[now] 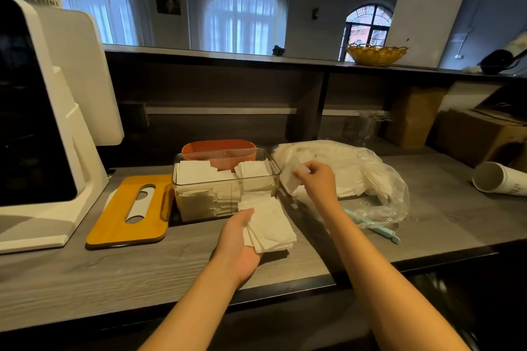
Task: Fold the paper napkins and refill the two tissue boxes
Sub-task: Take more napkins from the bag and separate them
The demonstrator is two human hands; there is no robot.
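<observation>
Head view: left hand point(242, 239) lies palm-up near the countertop's point(99, 273) front edge, thumb pinning a stack of folded napkins point(269, 225). Right hand point(315, 179) pinches one napkin point(293, 177) at the plastic bag of napkins point(356, 171) toward the right. Between them, mid-counter, stands the clear tissue box point(225, 182), partly filled, its bamboo lid point(131, 211) lying flat to its left; an orange box point(219, 151) stands behind.

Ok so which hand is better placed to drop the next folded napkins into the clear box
Left, probably. The left hand already holds a small stack of folded napkins just in front of the open clear box. The right hand is off at the plastic bag, pinching one napkin there.
</observation>
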